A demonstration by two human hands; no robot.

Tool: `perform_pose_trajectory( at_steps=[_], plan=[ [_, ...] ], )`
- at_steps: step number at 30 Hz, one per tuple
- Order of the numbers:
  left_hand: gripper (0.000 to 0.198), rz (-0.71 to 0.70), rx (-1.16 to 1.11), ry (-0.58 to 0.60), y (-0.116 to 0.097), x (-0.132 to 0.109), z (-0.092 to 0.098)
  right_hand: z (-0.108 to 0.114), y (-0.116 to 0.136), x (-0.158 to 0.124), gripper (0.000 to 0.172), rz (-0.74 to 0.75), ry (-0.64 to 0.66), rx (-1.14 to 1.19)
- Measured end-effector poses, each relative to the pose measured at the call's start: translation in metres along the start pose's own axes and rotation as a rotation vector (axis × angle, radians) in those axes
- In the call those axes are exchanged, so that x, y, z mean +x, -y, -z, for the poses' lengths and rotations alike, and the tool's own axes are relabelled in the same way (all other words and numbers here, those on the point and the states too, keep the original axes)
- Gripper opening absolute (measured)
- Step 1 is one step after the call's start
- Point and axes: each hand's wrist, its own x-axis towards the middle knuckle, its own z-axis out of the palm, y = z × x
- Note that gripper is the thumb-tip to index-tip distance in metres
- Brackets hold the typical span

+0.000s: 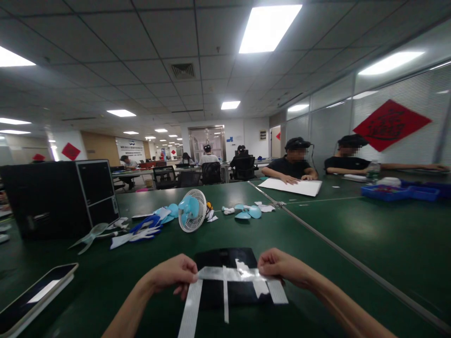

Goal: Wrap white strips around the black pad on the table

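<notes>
A flat black panel [225, 257] lies on the green table in front of me, with several white strips and torn white patches on it. Across its middle runs a shiny, translucent strip [230, 273]. My left hand [179, 272] pinches the strip's left end, and my right hand [275, 265] pinches its right end, fingers closed. A wider white strip [192, 307] hangs down below my left hand toward the near edge. One narrow white strip [226, 300] runs down the panel's middle. Another short wide strip [278, 292] sits below my right hand.
A phone [38, 293] lies at the near left, and a black computer case [45, 199] stands behind it. Beyond the panel are gloves [141, 231], a white-caged fan [192, 210] and blue fan blades [248, 211]. Blue trays [398, 192] and two seated people are at the right.
</notes>
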Motion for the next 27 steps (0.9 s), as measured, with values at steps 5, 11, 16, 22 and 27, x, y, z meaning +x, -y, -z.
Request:
perform_pose_trajectory(
  at_steps=[5, 11, 16, 22, 27],
  plan=[
    [0.032, 0.144, 0.112, 0.079, 0.013, 0.008, -0.003, -0.003, -0.008, 0.004, 0.008, -0.059, 0.008, -0.143],
    [0.040, 0.165, 0.189, 0.033, 0.020, 0.016, -0.004, -0.009, -0.018, 0.011, 0.018, -0.007, -0.091, -0.295],
    [0.031, 0.214, 0.366, -0.044, 0.016, 0.016, -0.006, -0.014, -0.018, 0.012, 0.017, 0.035, -0.133, -0.431],
    [0.020, 0.051, 0.556, -0.257, -0.002, 0.010, -0.022, -0.017, -0.015, 0.010, 0.014, 0.036, -0.173, -0.482],
    [0.026, -0.240, 0.622, -0.128, -0.005, 0.016, -0.039, -0.018, -0.014, 0.009, 0.015, 0.040, -0.185, -0.537]
  ],
)
